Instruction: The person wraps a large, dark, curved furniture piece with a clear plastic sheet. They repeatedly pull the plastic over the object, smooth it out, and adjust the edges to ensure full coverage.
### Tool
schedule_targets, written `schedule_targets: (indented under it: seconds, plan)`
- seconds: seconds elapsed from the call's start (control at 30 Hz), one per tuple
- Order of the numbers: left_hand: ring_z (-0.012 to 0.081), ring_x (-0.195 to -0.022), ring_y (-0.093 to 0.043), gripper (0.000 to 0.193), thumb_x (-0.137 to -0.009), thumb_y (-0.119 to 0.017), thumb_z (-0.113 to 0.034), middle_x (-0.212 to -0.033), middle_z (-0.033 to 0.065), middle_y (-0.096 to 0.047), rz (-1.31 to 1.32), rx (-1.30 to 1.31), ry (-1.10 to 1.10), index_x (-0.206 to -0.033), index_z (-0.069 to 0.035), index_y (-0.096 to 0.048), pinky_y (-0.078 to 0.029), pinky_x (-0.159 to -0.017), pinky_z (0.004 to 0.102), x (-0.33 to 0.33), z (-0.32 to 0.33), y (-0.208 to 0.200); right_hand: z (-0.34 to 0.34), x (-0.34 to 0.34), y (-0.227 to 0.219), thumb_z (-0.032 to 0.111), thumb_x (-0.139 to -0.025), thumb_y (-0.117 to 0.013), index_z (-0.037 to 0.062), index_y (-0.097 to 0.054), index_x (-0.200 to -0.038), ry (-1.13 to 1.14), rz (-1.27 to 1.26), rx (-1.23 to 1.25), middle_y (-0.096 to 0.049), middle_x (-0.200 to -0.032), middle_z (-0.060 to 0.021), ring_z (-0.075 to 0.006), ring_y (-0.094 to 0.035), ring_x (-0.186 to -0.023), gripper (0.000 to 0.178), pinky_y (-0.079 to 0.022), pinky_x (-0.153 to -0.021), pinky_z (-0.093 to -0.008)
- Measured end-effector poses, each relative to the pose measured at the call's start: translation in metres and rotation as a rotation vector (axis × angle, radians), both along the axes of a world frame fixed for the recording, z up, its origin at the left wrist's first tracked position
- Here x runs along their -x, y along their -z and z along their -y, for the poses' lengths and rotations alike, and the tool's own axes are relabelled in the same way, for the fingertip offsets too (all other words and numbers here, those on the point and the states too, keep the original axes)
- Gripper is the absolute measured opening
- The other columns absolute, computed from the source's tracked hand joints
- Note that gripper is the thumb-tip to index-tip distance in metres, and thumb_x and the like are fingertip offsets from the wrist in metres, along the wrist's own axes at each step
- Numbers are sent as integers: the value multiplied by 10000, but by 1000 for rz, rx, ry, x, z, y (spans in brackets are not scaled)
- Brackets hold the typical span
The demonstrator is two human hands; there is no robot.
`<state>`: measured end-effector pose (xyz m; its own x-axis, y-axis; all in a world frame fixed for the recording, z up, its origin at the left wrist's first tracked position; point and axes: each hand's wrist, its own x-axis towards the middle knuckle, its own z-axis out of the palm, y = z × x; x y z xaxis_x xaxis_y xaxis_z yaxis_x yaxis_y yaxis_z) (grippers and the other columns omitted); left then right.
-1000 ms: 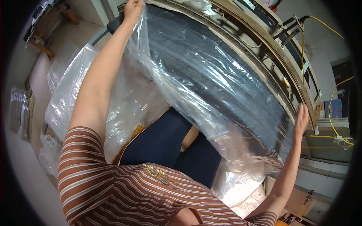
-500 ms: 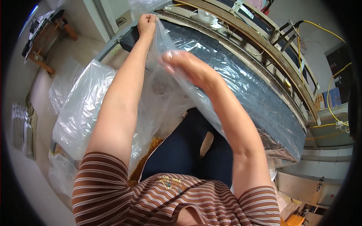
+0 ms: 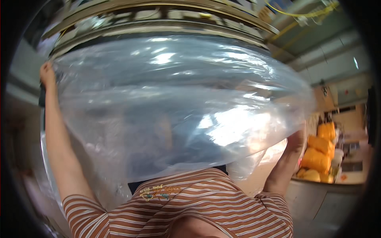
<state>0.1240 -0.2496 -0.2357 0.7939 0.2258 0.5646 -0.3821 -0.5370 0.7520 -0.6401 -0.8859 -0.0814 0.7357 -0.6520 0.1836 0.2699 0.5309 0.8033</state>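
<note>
A wide sheet of clear plastic film [image 3: 178, 95] spreads in front of me, raised and billowing between my two arms. At the far left my left hand [image 3: 48, 74] is closed in a fist on the film's edge. My right hand [image 3: 297, 137] grips the film's other side at the right; its fingers are blurred and partly hidden by the film. Under the film, a long dark surface [image 3: 131, 65] shows through, and the near part of the film hangs over my lap.
Behind the dark surface runs a long wooden rail [image 3: 166, 4] of a frame. Orange bundles [image 3: 317, 154] are piled at the right beside pale cabinets [image 3: 331, 55]. A yellow cable [image 3: 295, 15] hangs at the upper right.
My hands were close together at the upper left; now they are far apart, the right one swung out to the right. The film has been spread wide between them. My view has turned right.
</note>
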Motion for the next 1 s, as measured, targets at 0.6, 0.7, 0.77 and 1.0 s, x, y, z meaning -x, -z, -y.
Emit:
schedule_targets:
  seconds: [0.6, 0.7, 0.77, 1.0]
  plan:
    - [376, -1046, -571, 372, -957, -477, -322, -1130, 186, -619, -3, -703, -277, -1163, -30, -578, -437, -901, 417, 41, -89, -10, 160, -135, 19, 351, -852, -638, 66, -485, -1233, -871, 1426, -1522, -495, -1290, -182, -312, -490, -1190, 499, -406, -958, -397]
    - [402, -1029, -564, 323, -973, -438, -281, -1126, 207, -604, -125, -884, -332, -1167, -42, -535, -440, -859, 433, 54, -142, -33, 234, -106, 80, 517, -798, -654, 85, -328, -1429, -447, 1806, -1879, -349, -1432, -231, -356, -365, -1316, 832, -345, -1047, -377]
    - [408, -1023, -561, 312, -980, -424, -282, -1124, 219, -596, -284, -980, -258, -1149, -37, -517, -435, -831, 449, 64, -134, -24, 252, -118, 88, 593, -800, -604, 88, -258, -1464, -259, 1959, -1865, -287, -1464, -250, -353, -305, -1355, 903, -289, -1081, -394]
    - [389, -1066, -550, 342, -1007, -364, -271, -1166, 220, -580, -177, -921, -288, -1187, -13, -500, -431, -856, 425, 51, -119, -22, 266, -166, 82, 447, -888, -536, 73, -424, -1349, -798, 1944, -952, -314, -1434, -205, -326, -322, -1326, 604, -274, -1061, -468]
